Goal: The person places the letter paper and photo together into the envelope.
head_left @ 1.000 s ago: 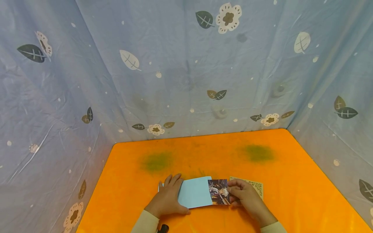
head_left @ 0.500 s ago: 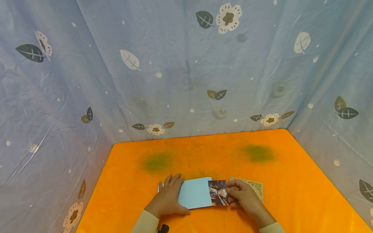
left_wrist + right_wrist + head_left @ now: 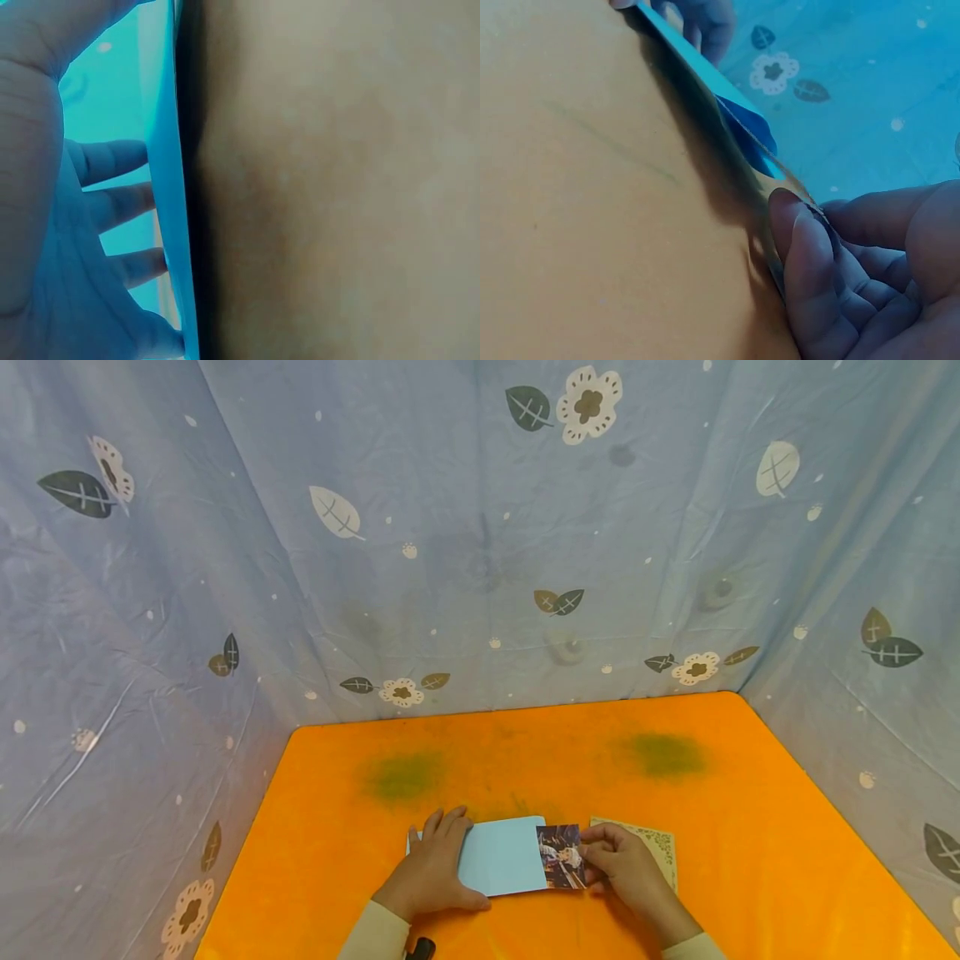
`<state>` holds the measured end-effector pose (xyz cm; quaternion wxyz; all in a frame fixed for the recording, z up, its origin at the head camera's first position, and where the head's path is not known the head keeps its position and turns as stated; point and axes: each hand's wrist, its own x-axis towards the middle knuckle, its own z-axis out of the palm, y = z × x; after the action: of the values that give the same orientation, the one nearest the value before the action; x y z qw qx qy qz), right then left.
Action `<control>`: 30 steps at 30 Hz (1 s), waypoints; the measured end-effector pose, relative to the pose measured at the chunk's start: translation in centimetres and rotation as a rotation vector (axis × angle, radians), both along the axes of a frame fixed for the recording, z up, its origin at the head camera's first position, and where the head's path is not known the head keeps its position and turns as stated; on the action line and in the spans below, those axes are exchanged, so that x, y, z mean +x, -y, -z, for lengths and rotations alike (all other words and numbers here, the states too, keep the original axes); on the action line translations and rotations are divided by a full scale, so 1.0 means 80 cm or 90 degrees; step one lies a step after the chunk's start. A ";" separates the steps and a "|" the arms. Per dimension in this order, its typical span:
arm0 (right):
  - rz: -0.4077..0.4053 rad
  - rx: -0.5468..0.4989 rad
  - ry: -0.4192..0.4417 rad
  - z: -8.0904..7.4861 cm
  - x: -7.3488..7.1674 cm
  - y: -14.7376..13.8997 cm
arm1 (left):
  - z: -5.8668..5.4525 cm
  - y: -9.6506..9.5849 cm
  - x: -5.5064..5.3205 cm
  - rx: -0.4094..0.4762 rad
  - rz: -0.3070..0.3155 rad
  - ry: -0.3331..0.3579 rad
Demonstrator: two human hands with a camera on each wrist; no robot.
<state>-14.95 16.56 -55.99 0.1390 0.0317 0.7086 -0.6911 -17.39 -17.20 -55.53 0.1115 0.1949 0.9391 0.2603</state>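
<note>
A light blue envelope [image 3: 504,857] lies on the table under my left hand [image 3: 431,870]. That hand rests across the envelope's left part with its fingers spread, fingertips toward the far edge and thumb at the near edge. A printed picture card [image 3: 558,857] sticks out of the envelope's right end, its left part hidden inside. My right hand [image 3: 622,864] pinches the card's right edge between thumb and fingers. In the right wrist view, the envelope's mouth [image 3: 746,139] gapes a little around the card, close to the right fingertips [image 3: 787,206].
A pale yellow sheet with a patterned border [image 3: 663,847] lies partly behind the right hand. A small black object [image 3: 423,948] shows at the bottom edge beside the left sleeve. Blue patterned curtains [image 3: 480,568] surround the orange table [image 3: 525,760].
My right hand has moved slightly left with the picture card, and less of the card shows outside the envelope. The left hand has stayed in place.
</note>
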 end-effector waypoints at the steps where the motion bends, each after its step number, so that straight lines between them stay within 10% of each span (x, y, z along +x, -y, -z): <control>1: -0.002 0.005 -0.003 0.000 0.000 0.001 | 0.000 0.000 0.000 -0.001 0.000 -0.001; 30: -0.067 0.006 -0.016 -0.002 0.005 0.017 | -0.002 0.000 0.001 -0.002 -0.005 0.009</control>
<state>-14.52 15.20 -55.86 0.1656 -0.0137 0.7141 -0.6800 -17.29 -17.20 -55.36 0.1174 0.1896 0.9394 0.2603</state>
